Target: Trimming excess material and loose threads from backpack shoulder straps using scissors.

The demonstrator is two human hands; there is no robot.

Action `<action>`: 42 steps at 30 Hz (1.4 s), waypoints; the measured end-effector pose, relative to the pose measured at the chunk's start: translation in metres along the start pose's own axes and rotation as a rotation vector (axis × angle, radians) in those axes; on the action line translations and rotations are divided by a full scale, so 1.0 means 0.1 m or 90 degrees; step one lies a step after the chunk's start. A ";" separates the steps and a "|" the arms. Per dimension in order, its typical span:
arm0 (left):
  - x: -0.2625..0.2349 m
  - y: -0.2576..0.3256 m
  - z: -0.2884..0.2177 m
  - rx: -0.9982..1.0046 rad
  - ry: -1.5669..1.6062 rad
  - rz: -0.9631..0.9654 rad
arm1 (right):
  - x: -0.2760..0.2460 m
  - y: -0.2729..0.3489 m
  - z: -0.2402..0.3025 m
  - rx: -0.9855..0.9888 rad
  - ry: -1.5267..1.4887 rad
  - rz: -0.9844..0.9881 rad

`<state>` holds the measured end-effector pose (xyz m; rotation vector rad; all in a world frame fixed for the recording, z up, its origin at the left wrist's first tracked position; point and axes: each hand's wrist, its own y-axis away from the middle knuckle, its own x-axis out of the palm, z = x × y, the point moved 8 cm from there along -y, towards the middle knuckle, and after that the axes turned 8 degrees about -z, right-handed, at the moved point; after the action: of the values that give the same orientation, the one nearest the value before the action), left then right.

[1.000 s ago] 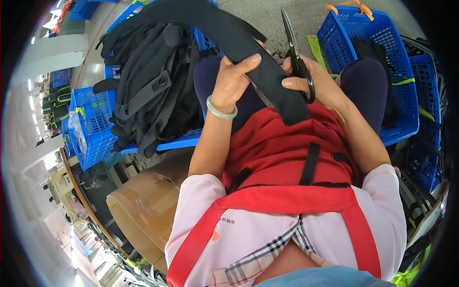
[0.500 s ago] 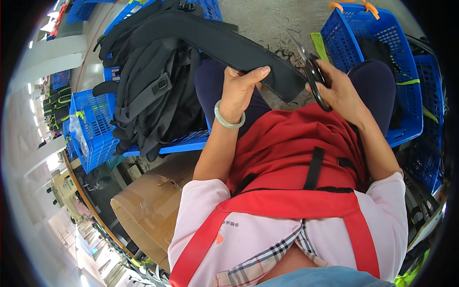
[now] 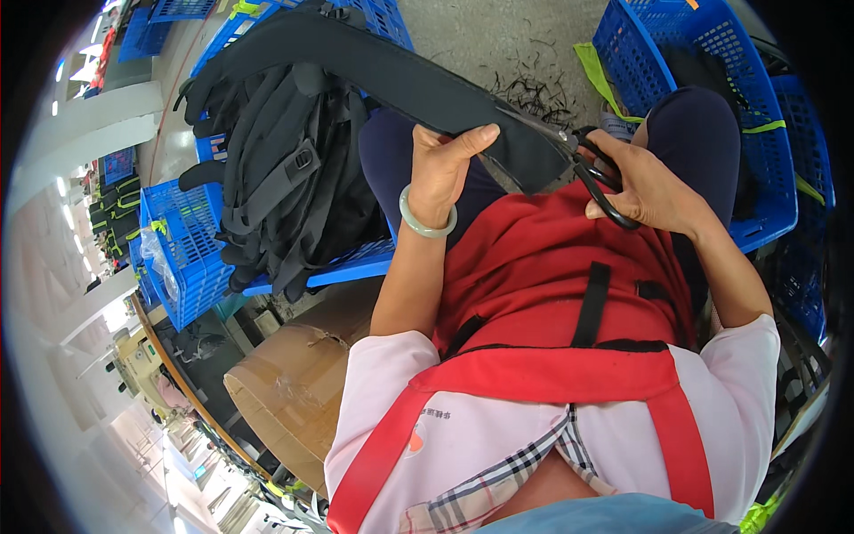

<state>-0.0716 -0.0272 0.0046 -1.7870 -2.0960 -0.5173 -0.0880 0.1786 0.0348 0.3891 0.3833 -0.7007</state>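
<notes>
A long black padded strap (image 3: 418, 84) stretches from the pile at the upper left to over my lap, its far part resting on the pile. My left hand (image 3: 436, 173) grips it near its squared end, thumb on top and fingers hidden beneath. In my right hand (image 3: 654, 182) are black-handled scissors (image 3: 567, 140), their handles spread apart. One blade lies across the strap close to its end; where the other blade runs is hard to see. A pile of similar black straps (image 3: 285, 178) fills the blue crate (image 3: 329, 273) on my left.
Another blue crate (image 3: 774, 218) with black pieces stands by my right knee. A smaller blue crate (image 3: 187, 267) and a cardboard box (image 3: 294, 383) are on the left. Dark thread scraps (image 3: 538, 93) litter the floor ahead. A red apron (image 3: 551, 258) covers my lap.
My right hand has brought the scissors from above the strap's end down onto it, turning the blades leftward, and the handles have spread. My left hand keeps its hold.
</notes>
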 end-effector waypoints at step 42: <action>0.04 0.03 0.02 -0.056 0.149 -0.035 | 0.34 -0.19 -0.09 0.038 -0.018 -0.063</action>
<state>-0.0690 -0.0225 0.0043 -1.6282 -1.9929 -0.8033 -0.0794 0.1511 0.0073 0.4181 0.3569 -0.8146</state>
